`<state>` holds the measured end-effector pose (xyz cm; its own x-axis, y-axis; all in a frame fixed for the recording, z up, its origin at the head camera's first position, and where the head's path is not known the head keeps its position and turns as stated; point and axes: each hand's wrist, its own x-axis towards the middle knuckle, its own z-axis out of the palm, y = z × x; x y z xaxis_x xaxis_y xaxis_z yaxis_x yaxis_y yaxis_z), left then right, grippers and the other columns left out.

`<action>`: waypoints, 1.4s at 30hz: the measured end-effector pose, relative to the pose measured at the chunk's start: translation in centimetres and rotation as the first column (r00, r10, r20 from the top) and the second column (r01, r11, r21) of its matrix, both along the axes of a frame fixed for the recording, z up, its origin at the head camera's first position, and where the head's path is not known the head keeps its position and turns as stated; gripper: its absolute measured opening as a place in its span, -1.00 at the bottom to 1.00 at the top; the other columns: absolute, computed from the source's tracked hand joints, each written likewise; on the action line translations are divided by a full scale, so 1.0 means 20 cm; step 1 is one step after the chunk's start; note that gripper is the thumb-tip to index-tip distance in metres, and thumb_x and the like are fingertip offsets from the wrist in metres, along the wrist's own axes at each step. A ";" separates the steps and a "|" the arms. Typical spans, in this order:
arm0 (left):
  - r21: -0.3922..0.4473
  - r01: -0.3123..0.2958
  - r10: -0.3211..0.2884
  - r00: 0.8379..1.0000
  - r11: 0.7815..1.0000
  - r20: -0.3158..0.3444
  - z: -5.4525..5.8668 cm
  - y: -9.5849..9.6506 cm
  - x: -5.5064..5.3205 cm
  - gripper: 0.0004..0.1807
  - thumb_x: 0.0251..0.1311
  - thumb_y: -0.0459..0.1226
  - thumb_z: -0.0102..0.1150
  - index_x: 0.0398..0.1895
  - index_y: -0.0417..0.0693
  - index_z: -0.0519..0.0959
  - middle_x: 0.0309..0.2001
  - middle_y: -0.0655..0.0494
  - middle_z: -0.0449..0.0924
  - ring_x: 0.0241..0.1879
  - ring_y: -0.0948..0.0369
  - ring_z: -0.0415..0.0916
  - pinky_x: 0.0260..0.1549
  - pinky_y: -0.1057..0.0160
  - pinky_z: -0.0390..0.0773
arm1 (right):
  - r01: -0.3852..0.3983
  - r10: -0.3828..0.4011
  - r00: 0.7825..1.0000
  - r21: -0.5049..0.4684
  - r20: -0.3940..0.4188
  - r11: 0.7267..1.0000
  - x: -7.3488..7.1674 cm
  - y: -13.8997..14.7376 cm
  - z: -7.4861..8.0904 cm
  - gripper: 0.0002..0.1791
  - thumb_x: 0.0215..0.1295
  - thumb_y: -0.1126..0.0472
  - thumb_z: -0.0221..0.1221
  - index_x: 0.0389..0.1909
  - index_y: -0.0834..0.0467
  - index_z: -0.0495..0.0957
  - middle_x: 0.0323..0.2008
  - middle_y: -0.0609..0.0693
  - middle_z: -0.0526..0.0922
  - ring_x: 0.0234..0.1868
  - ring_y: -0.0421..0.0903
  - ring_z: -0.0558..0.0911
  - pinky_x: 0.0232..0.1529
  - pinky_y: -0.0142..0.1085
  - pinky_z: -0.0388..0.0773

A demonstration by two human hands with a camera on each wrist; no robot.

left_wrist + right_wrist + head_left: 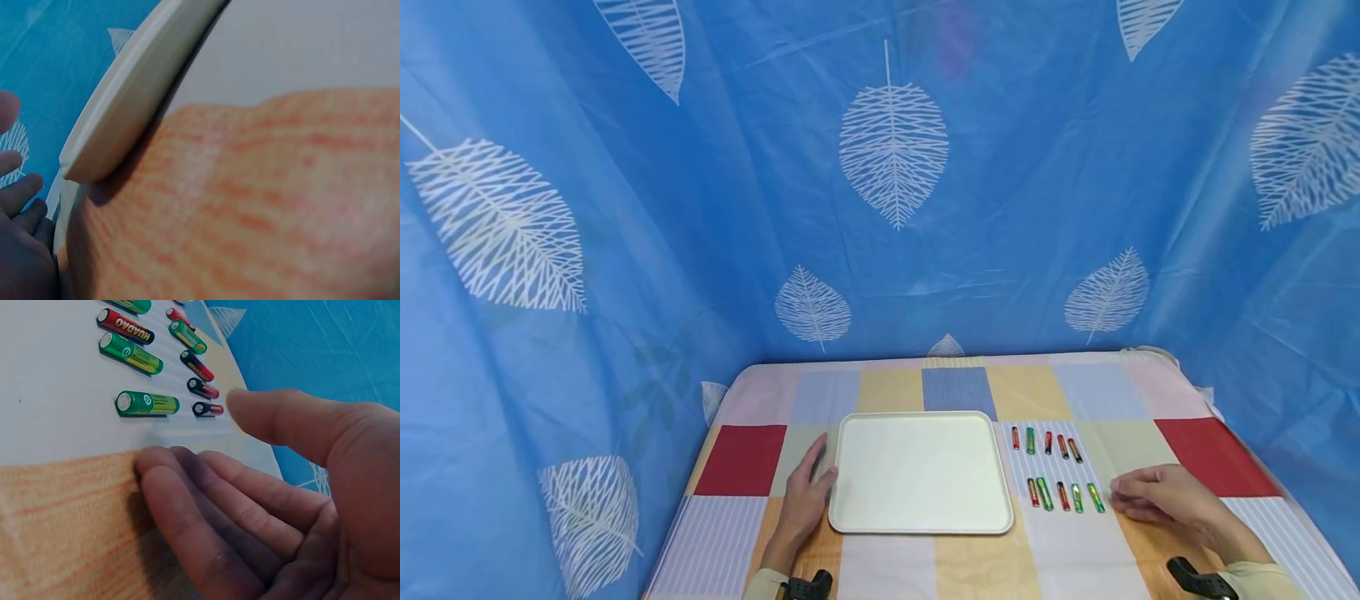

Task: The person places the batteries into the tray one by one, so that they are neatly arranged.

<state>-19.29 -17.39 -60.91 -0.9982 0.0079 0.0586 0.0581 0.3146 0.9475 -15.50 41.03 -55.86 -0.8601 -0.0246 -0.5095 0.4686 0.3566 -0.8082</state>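
A shallow white tray (921, 472) lies on the table, its rim (125, 100) filling the upper left of the left wrist view. Beside its left edge rests my left hand (803, 504), fingers extended and thumb near the rim; whether the thumb touches it I cannot tell. Several red-and-black and green batteries lie in two rows right of the tray. My right hand (1172, 504) is just right of the front row, its fingers loosely bent and holding nothing. Nearest to it is a green battery (150, 404); a red-and-black battery (125, 326) lies farther along the row.
A patchwork tablecloth (887, 387) covers the table. Blue curtains (1000, 208) with white leaf prints hang behind it and along both sides. Dark straps with small devices sit on the left wrist (808, 586) and the right wrist (1202, 579).
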 end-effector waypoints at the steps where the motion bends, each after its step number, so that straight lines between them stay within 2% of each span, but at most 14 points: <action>1: -0.004 0.007 -0.007 1.000 1.000 -0.001 0.00 0.00 0.00 -0.30 0.58 -0.35 0.15 0.73 -0.10 0.26 0.72 -0.24 0.17 0.74 -0.23 0.03 0.67 -0.33 0.11 | -0.002 0.002 1.000 -0.018 0.013 1.000 0.00 0.00 0.00 -0.58 0.58 0.13 0.30 0.08 0.47 0.72 -0.19 0.12 0.89 -0.19 -0.08 0.88 -0.11 -0.27 0.85; 5: -0.037 0.010 -0.011 1.000 0.999 -0.019 -0.01 0.00 0.00 -0.26 0.53 -0.42 0.17 0.73 -0.10 0.26 0.71 -0.23 0.20 0.73 -0.24 0.06 0.65 -0.36 0.14 | -0.012 0.022 0.997 -0.141 0.070 0.990 -0.01 0.02 -0.02 -0.61 0.59 0.13 0.30 0.05 0.43 0.75 -0.22 0.10 0.89 -0.23 -0.11 0.89 -0.10 -0.32 0.84; 8: -0.086 0.035 -0.039 0.998 0.996 -0.048 -0.01 0.01 -0.01 -0.22 0.47 -0.47 0.17 0.73 -0.13 0.25 0.69 -0.25 0.23 0.71 -0.28 0.10 0.61 -0.42 0.18 | -0.019 0.032 0.997 -0.172 0.074 0.985 -0.01 0.03 -0.04 -0.62 0.59 0.12 0.31 0.04 0.42 0.76 -0.25 0.07 0.89 -0.27 -0.14 0.88 -0.12 -0.34 0.83; 11: -0.139 0.068 -0.079 0.994 0.988 -0.075 -0.02 0.02 -0.02 -0.21 0.43 -0.50 0.14 0.72 -0.18 0.24 0.69 -0.26 0.24 0.70 -0.28 0.12 0.60 -0.42 0.19 | -0.026 0.031 0.998 -0.101 0.055 0.995 -0.01 0.00 -0.04 -0.63 0.55 0.10 0.34 -0.02 0.39 0.77 -0.33 0.02 0.87 -0.35 -0.18 0.85 -0.20 -0.37 0.82; 14: -0.208 0.088 -0.111 0.989 0.974 -0.102 -0.02 0.02 -0.03 -0.22 0.43 -0.52 0.11 0.71 -0.23 0.23 0.68 -0.28 0.25 0.68 -0.28 0.16 0.60 -0.40 0.21 | -0.001 -0.001 0.999 0.042 0.039 0.999 -0.02 -0.04 -0.04 -0.66 0.47 0.07 0.41 -0.11 0.33 0.79 -0.42 -0.01 0.84 -0.42 -0.20 0.82 -0.29 -0.37 0.81; 16: -0.237 0.089 -0.117 0.987 0.967 -0.107 -0.02 0.03 -0.03 -0.24 0.43 -0.53 0.10 0.70 -0.24 0.25 0.67 -0.27 0.27 0.68 -0.26 0.18 0.61 -0.36 0.22 | 0.026 -0.031 0.999 0.136 0.037 0.990 -0.03 -0.07 -0.03 -0.67 0.41 0.05 0.47 -0.17 0.30 0.80 -0.47 -0.01 0.81 -0.46 -0.19 0.79 -0.33 -0.37 0.79; 19: -0.281 0.092 -0.134 0.982 0.955 -0.134 -0.02 0.02 -0.04 -0.29 0.41 -0.56 0.09 0.65 -0.28 0.34 0.62 -0.29 0.35 0.66 -0.27 0.22 0.58 -0.37 0.24 | 0.054 -0.062 0.998 0.217 0.032 0.975 -0.04 -0.11 -0.03 -0.69 0.35 0.05 0.51 -0.22 0.27 0.80 -0.50 0.00 0.79 -0.50 -0.18 0.76 -0.37 -0.37 0.76; 23: -0.304 0.085 -0.132 0.981 0.949 -0.139 -0.02 0.02 -0.04 -0.34 0.39 -0.56 0.09 0.58 -0.32 0.42 0.58 -0.27 0.43 0.65 -0.25 0.25 0.58 -0.36 0.24 | 0.055 -0.057 0.998 0.248 0.001 0.967 -0.04 -0.13 -0.03 -0.75 0.32 0.11 0.53 -0.27 0.25 0.80 -0.53 0.00 0.77 -0.53 -0.19 0.73 -0.42 -0.36 0.74; 29: -0.305 0.077 -0.117 0.986 0.949 -0.115 0.00 0.01 -0.03 -0.37 0.41 -0.53 0.12 0.57 -0.35 0.44 0.56 -0.32 0.43 0.64 -0.28 0.25 0.58 -0.37 0.24 | 0.014 0.010 0.997 0.323 -0.073 0.946 -0.04 -0.18 -0.03 -0.77 0.28 0.15 0.54 -0.35 0.22 0.75 -0.55 0.01 0.72 -0.53 -0.14 0.67 -0.45 -0.30 0.71; 35: -0.324 0.092 -0.120 0.991 0.941 -0.067 -0.01 0.00 -0.01 -0.37 0.44 -0.51 0.12 0.58 -0.32 0.43 0.59 -0.30 0.40 0.65 -0.25 0.25 0.59 -0.34 0.24 | 0.009 0.028 0.995 0.374 -0.093 0.927 -0.03 -0.21 -0.03 -0.81 0.28 0.19 0.52 -0.33 0.23 0.76 -0.52 0.00 0.72 -0.49 -0.11 0.67 -0.42 -0.27 0.71; 42: -0.319 0.099 -0.124 0.990 0.943 -0.060 -0.01 -0.01 -0.01 -0.36 0.39 -0.53 0.13 0.57 -0.34 0.44 0.58 -0.35 0.39 0.64 -0.30 0.25 0.58 -0.38 0.23 | -0.009 0.048 0.995 0.412 -0.084 0.911 -0.04 -0.23 -0.01 -0.83 0.28 0.22 0.52 -0.32 0.24 0.75 -0.52 -0.01 0.70 -0.49 -0.12 0.66 -0.43 -0.28 0.72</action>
